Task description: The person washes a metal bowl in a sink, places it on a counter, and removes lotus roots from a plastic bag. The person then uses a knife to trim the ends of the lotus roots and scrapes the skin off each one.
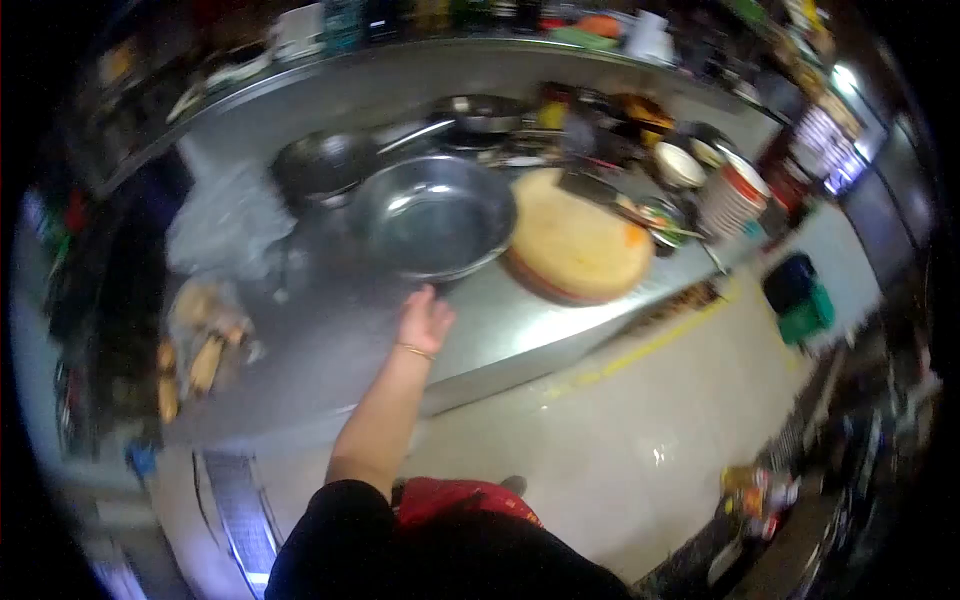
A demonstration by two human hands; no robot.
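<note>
Fingers of my left hand (426, 320) hang loose and empty near the basin (430, 230), left of the chopping board (575, 240). I judge it light, stiff, slick; best gripped by the rim.

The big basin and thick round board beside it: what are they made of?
The basin looks like smooth, shiny metal, probably stainless steel, given its grey colour and bright glints. The board looks matt and pale yellow, perhaps wood, though plastic is possible.

Round cutting board (560, 250) with cleaver (588, 188) on it, stacked bowls (728, 207) nearby, plastic bag (225, 228) at counter's (320, 335) left, green bin (805, 318) beyond.
</note>
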